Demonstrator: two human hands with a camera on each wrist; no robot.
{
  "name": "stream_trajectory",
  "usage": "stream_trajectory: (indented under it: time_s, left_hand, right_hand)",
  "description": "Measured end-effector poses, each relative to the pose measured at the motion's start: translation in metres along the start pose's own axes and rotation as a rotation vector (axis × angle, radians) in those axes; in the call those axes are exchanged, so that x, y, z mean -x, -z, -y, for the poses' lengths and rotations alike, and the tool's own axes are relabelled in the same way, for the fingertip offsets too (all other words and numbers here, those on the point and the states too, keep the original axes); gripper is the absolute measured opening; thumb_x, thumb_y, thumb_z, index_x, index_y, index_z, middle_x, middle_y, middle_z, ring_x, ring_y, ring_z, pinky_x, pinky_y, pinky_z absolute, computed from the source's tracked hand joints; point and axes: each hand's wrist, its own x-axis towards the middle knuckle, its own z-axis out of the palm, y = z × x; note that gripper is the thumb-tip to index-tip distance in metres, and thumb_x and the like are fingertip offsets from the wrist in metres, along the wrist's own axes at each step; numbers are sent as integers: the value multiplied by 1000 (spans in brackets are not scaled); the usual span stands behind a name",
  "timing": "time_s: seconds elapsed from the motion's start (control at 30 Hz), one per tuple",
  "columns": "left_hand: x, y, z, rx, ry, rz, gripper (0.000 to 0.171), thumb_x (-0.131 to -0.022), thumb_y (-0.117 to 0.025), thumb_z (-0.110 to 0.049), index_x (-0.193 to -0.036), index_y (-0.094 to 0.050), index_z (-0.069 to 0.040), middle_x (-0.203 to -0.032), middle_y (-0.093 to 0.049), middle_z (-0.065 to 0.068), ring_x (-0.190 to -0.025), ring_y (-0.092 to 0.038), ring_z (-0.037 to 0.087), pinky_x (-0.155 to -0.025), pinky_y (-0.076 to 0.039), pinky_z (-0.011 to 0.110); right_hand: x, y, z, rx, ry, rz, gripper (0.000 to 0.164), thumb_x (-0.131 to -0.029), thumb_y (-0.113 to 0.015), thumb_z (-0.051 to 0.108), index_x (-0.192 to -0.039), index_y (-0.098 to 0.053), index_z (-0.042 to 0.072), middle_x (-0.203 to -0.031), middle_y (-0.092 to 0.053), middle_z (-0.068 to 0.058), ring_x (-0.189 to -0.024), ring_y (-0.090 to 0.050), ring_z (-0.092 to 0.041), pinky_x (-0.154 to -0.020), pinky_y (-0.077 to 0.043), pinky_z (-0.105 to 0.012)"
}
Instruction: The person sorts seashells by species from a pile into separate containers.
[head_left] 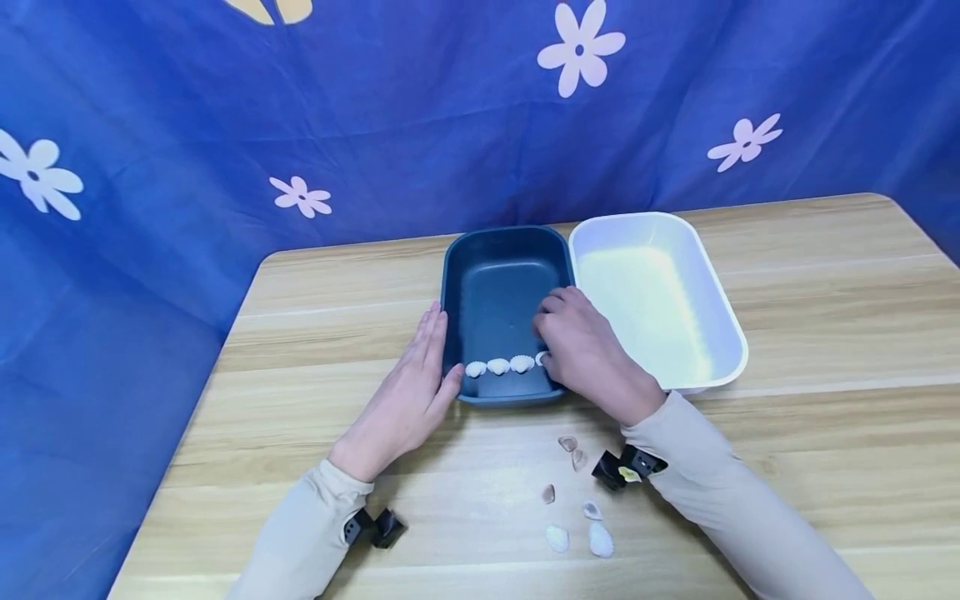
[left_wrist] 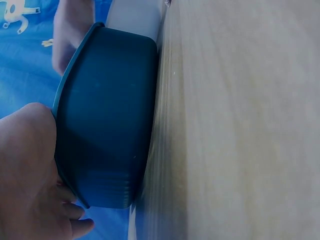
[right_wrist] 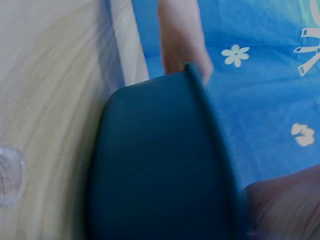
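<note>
A dark blue tray (head_left: 498, 312) stands near the back of the table. Across its near end runs a row of white seashells (head_left: 498, 367). The right hand (head_left: 588, 350) reaches over the tray's right side with curled fingers. Its thumb and fingers are at the white seashell (head_left: 539, 358) on the row's right end, which they partly cover. The left hand (head_left: 408, 387) lies along the tray's left side, fingers straight, thumb at the near left corner. In the left wrist view, the left hand (left_wrist: 30, 175) touches the tray's rim. The right fingertips are hidden.
A white tray (head_left: 652, 300) stands against the blue one's right side. Loose on the table in front lie white shells (head_left: 601, 540) and small brownish shells (head_left: 567, 443), near the right wrist's camera. A blue flowered cloth (head_left: 420, 108) hangs behind the table.
</note>
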Motion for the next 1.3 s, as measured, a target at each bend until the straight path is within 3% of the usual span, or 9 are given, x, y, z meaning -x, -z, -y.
stream_trajectory:
  time_s: [0.2, 0.43, 0.73, 1.0, 1.3]
  left_hand:
    - [-1, -1, 0, 6, -1, 6, 66, -104, -32, -33, -152, -9, 6, -161, 0, 16, -148, -5, 28, -116, -18, 49]
    - [-1, -1, 2, -2, 1, -2, 66, -104, -33, -33, -152, -8, 5, -160, -3, 18, -148, -5, 28, -116, -19, 49]
    - [-2, -2, 1, 9, -3, 2, 66, -104, -33, -33, -152, -8, 5, -160, -4, 20, -148, -5, 29, -116, -18, 50]
    - [-2, -2, 0, 14, 17, 10, 66, -104, -33, -33, -153, -6, 4, -161, 0, 16, -148, -3, 26, -117, -17, 49]
    - [-2, -2, 1, 18, 18, 15, 66, -104, -37, -28, -153, -5, 3, -161, 2, 15, -148, 0, 24, -117, -16, 49]
  right_hand:
    - [19, 18, 2, -94, -21, -71, 22, -78, -79, 18, -91, -73, 2, -104, -67, -13, -114, -52, -33, -104, -40, -41]
    - [45, 33, 2, -244, -4, -172, 25, -79, -80, 21, -95, -72, 4, -104, -66, -7, -109, -55, -25, -96, -47, -39]
    - [87, 28, -1, -435, 202, -273, 23, -76, -80, 12, -96, -69, 10, -103, -66, 2, -104, -58, -17, -92, -48, -30]
    - [126, 6, 0, -548, 349, -230, 23, -75, -77, 10, -96, -69, 14, -103, -65, 5, -98, -59, -14, -94, -42, -18]
    - [139, -25, 17, -548, 528, -140, 16, -79, -75, 9, -93, -69, 16, -102, -63, 6, -98, -57, -9, -90, -46, -23]
